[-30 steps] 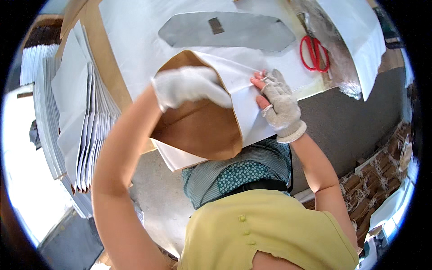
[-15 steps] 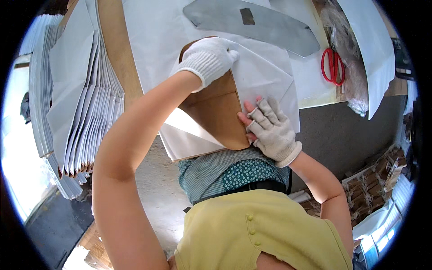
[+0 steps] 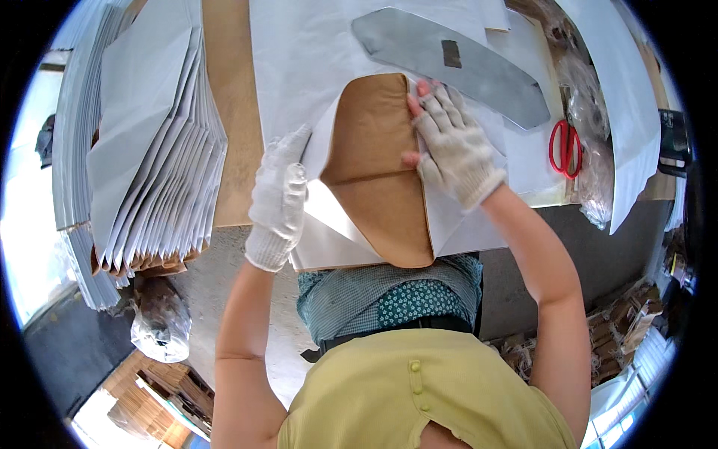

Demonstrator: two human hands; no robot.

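In front of me lies a white paper bag (image 3: 380, 161) with its brown inner side opened out into a long pointed oval, a crease running across it. My right hand (image 3: 458, 146), in a fingerless white knit glove, lies flat with fingers spread along the oval's right edge. On the left side my left hand (image 3: 277, 198), in a white knit glove, is held edge-on beside the bag's white flap, its fingers straight and holding nothing. Beyond the right hand rests a grey flat plate (image 3: 450, 66) with angled ends and a dark patch in its middle.
A thick stack of folded white paper bags (image 3: 161, 150) stands at the left of the table. Red-handled scissors (image 3: 565, 150) lie at the right beside crumpled clear plastic (image 3: 595, 168). The table's brown edge (image 3: 233, 112) shows between stack and work. A plastic bag (image 3: 161, 322) sits below left.
My left hand has left the brown inner side and moved left and nearer to me. The right hand has slid farther up the right edge. The whole view has shifted slightly.
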